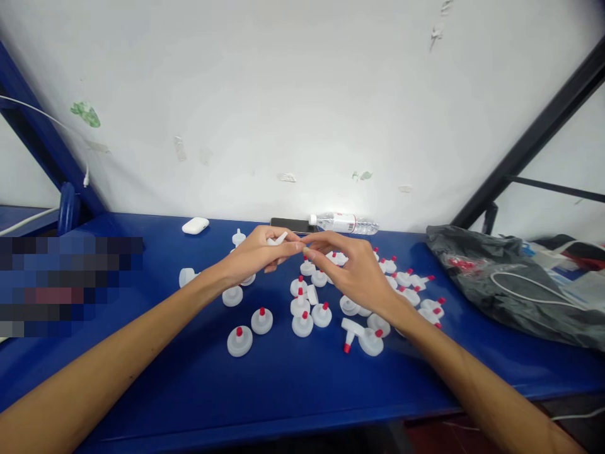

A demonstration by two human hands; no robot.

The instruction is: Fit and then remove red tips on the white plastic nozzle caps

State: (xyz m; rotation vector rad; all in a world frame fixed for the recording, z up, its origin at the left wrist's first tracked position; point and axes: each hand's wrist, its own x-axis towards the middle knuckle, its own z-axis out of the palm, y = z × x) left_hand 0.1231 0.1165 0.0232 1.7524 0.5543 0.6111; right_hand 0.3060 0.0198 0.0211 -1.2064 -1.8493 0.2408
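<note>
Above the middle of the blue table, my left hand point(265, 249) is closed around a white plastic nozzle cap point(278, 239), whose slim tip sticks up between the fingers. My right hand point(352, 261) meets it from the right, with thumb and fingers pinched together at the left fingertips. Whatever lies in that pinch is too small or hidden to name. Below and to the right stand many white nozzle caps with red tips, such as a red-tipped cap point(302, 323). Near my left wrist are white caps without visible red tips, one cap point(232, 296) partly beside the forearm.
Against the wall lie a clear plastic bottle point(343, 222) and a black phone-like object point(293, 224). A white earbud case point(195, 226) is at the back left. On the right, a dark plastic bag point(491, 296) holds small red pieces point(466, 265). The blue table point(265, 397) ends at the front edge.
</note>
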